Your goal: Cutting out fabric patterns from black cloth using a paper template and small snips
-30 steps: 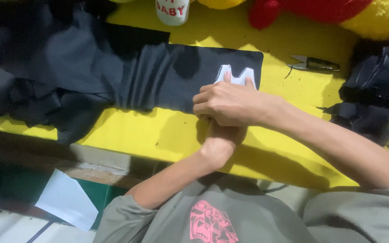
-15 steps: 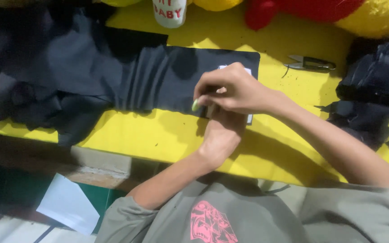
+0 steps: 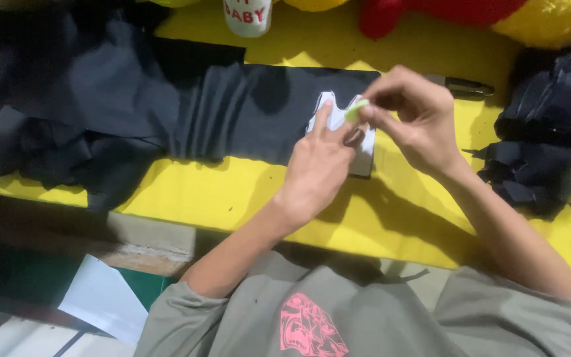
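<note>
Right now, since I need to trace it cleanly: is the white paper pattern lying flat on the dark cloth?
Flat: the white paper pattern lies on the dark cloth, pressed by the left hand; its lower part is hidden.

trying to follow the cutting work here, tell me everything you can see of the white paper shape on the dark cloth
The white paper shape is a thin, flat cutout with a notched, wavy top edge. It lies flat on the end of the dark cloth, which is spread over the yellow table. The left hand presses it down with its fingers and hides much of its lower part. The right hand hovers at its upper right, pinching a small light green piece. Only its top and right edge show.
</note>
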